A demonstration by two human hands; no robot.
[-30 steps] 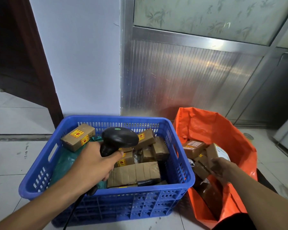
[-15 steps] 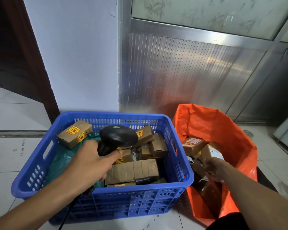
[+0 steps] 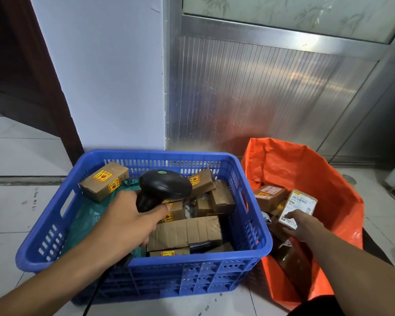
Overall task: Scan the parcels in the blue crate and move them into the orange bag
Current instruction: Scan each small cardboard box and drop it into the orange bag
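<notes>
The blue crate [image 3: 244,254] stands on the floor with several brown cardboard parcels inside, such as a long one [image 3: 187,231] near the front and one with yellow stickers [image 3: 104,180] at the back left. My left hand [image 3: 128,221] grips a black barcode scanner [image 3: 165,184] above the crate. To the right, the orange bag [image 3: 306,167] stands open and holds several parcels. My right hand [image 3: 304,224] reaches into the bag and pinches the lower end of a white-labelled parcel [image 3: 300,205], which leans upright.
A teal plastic sheet [image 3: 87,217] lies in the crate's left half. The scanner's cable [image 3: 90,299] hangs down in front of the crate. Behind stand a white wall and a ribbed metal door panel [image 3: 260,94]. White floor tiles surround both containers.
My right hand has gone a little deeper into the bag with the white-labelled parcel, whose label now faces up. The left hand with the scanner has stayed over the crate.
</notes>
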